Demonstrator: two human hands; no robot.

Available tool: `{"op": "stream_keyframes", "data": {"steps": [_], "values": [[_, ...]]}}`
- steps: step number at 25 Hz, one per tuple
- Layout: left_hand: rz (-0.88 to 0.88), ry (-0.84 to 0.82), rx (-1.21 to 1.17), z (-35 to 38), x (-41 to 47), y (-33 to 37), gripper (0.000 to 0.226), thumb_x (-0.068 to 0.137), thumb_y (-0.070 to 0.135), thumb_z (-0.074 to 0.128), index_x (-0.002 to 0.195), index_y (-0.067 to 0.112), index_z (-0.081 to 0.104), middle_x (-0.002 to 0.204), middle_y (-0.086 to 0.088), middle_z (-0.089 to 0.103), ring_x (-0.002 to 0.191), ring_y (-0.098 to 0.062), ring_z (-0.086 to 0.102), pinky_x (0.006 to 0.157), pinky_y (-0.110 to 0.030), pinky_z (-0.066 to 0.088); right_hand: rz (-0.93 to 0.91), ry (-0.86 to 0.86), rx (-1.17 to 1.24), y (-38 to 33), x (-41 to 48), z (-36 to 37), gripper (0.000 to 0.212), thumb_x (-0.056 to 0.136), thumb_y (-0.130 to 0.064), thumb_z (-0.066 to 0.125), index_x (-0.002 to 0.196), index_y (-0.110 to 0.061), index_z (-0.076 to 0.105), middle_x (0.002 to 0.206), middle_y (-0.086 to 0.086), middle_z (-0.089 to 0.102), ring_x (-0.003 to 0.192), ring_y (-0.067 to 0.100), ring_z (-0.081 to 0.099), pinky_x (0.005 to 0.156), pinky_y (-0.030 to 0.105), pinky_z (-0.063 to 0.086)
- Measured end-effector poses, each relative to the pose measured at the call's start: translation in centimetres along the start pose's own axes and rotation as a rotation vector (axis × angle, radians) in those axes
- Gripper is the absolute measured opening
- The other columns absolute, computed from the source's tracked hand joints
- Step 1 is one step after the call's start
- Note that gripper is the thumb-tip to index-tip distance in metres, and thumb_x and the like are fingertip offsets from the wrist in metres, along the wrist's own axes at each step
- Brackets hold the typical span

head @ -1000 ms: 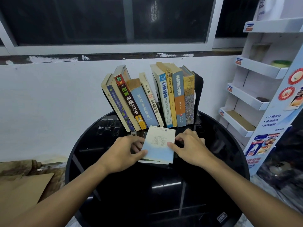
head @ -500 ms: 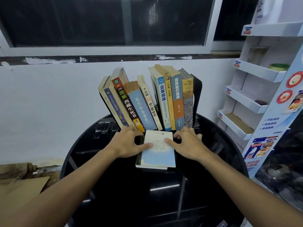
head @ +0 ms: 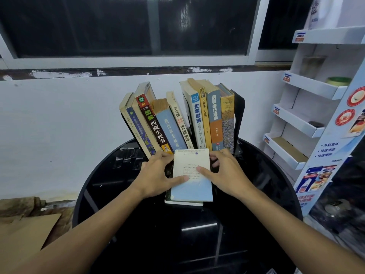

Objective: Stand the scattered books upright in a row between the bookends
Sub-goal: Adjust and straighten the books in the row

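Plainly, both thumbs lie flat on the cover of a pale book (head: 194, 186), pointing toward each other and almost meeting over its printed text. The left hand (head: 155, 177) takes the book's left edge, its fingers curled down past that edge, where the cover hides their tips. The right hand (head: 229, 175) does the same at the right edge, fingers bent and tucked in beside it. So each hand pinches the pale book between thumb and curled fingers. Whether it is lifted clear I cannot tell. It sits over a second book (head: 183, 203) lying flat on the black round table (head: 177, 244), and the lower one shows at the left and near edges. The pale book's far edge reaches the feet of the row of books (head: 177, 119) just behind it. In that row five books on the left lean leftward, four on the right stand upright, and a dark gap parts the two groups. A black bookend (head: 239, 115) stands against the rightmost book. Beyond the table are a white wall (head: 59, 115), a dark window (head: 118, 26), a white display rack (head: 316, 88) at the right and cardboard (head: 25, 234) low on the left.
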State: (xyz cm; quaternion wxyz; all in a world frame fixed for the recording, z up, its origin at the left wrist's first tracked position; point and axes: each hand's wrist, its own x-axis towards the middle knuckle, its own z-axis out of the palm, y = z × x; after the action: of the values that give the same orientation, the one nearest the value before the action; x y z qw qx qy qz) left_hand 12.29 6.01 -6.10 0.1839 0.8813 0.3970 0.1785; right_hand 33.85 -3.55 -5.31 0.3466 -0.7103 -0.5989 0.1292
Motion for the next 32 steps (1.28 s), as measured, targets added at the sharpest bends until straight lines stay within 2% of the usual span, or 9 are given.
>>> {"op": "stream_keyframes", "data": {"steps": [2,5,8,13,18,22,27,30,32], "values": [[0.020,0.062,-0.099,-0.1,-0.3,0.5,0.079,0.079,0.064,0.073,0.147,0.037,0.043,0.131,0.015,0.043,0.109,-0.001,0.056,0.106,-0.040,0.044,-0.043,0.065,0.095,-0.9,-0.2,-0.2,0.056,0.085,-0.033,0.080,0.134,-0.020,0.056,0.108,-0.008,0.062,0.081,-0.004,0.062,0.066,0.010,0.051],[0.048,0.148,-0.191,-0.5,-0.7,1.4,0.084,0.079,0.052,0.079,0.150,0.032,0.040,0.135,0.014,0.042,0.094,0.000,0.064,0.086,-0.018,0.053,-0.048,0.119,0.175,-2.0,-0.3,-0.5,0.065,0.083,-0.027,0.082,0.139,-0.019,0.049,0.098,-0.012,0.066,0.081,-0.001,0.068,0.072,0.022,0.060],[0.057,0.208,-0.224,-0.8,-1.1,2.0,0.085,0.079,0.044,0.082,0.151,0.033,0.037,0.134,0.019,0.037,0.091,0.003,0.061,0.075,-0.008,0.050,-0.036,0.146,0.261,-2.5,-0.3,-0.8,0.061,0.084,-0.025,0.082,0.135,-0.020,0.048,0.101,-0.007,0.069,0.082,0.006,0.071,0.076,0.033,0.062],[0.079,0.221,-0.265,-0.5,-1.4,2.7,0.089,0.079,0.039,0.083,0.152,0.035,0.033,0.135,0.022,0.033,0.094,-0.001,0.059,0.080,-0.014,0.055,0.031,0.115,0.489,-3.1,-0.7,-0.9,0.039,0.090,-0.014,0.075,0.121,-0.019,0.052,0.110,-0.008,0.071,0.089,-0.002,0.070,0.068,0.016,0.058],[0.077,0.216,-0.271,-0.5,-1.4,2.9,0.091,0.079,0.038,0.083,0.154,0.035,0.032,0.139,0.020,0.034,0.098,-0.004,0.059,0.082,-0.021,0.059,0.051,0.102,0.580,-3.0,-0.9,-0.5,0.039,0.092,-0.011,0.071,0.130,-0.012,0.060,0.118,0.001,0.074,0.099,0.009,0.072,0.079,0.027,0.062],[0.101,0.217,-0.257,-0.9,-1.4,3.2,0.091,0.079,0.038,0.083,0.155,0.034,0.032,0.141,0.017,0.036,0.100,0.000,0.058,0.084,-0.020,0.058,0.025,0.123,0.547,-3.3,-1.2,-0.7,0.039,0.093,-0.013,0.071,0.131,-0.013,0.060,0.117,-0.001,0.074,0.096,0.007,0.073,0.076,0.026,0.062],[0.142,0.339,-0.082,-2.9,-0.2,3.2,0.091,0.083,0.045,0.078,0.156,0.023,0.030,0.149,0.008,0.036,0.133,-0.004,0.041,0.113,-0.023,0.037,-0.093,0.258,0.341,-4.6,-1.2,-1.5,0.037,0.095,-0.018,0.069,0.130,-0.010,0.061,0.121,-0.001,0.071,0.101,0.009,0.071,0.080,0.027,0.062],[0.158,0.422,-0.007,-4.6,1.2,3.7,0.085,0.086,0.038,0.077,0.155,0.017,0.033,0.151,0.004,0.036,0.137,-0.001,0.031,0.112,-0.014,0.020,-0.182,0.334,0.154,-5.2,-0.9,-1.6,0.031,0.097,-0.020,0.066,0.124,-0.005,0.060,0.126,0.005,0.070,0.109,0.017,0.070,0.083,0.029,0.061],[0.178,0.446,0.020,-5.6,2.3,4.1,0.084,0.087,0.034,0.077,0.156,0.015,0.032,0.152,0.003,0.036,0.138,-0.006,0.033,0.111,-0.014,0.021,-0.190,0.356,0.066,-5.6,-0.7,-1.6,0.029,0.098,-0.021,0.063,0.121,-0.005,0.058,0.124,0.009,0.070,0.106,0.021,0.070,0.077,0.024,0.060]]}}
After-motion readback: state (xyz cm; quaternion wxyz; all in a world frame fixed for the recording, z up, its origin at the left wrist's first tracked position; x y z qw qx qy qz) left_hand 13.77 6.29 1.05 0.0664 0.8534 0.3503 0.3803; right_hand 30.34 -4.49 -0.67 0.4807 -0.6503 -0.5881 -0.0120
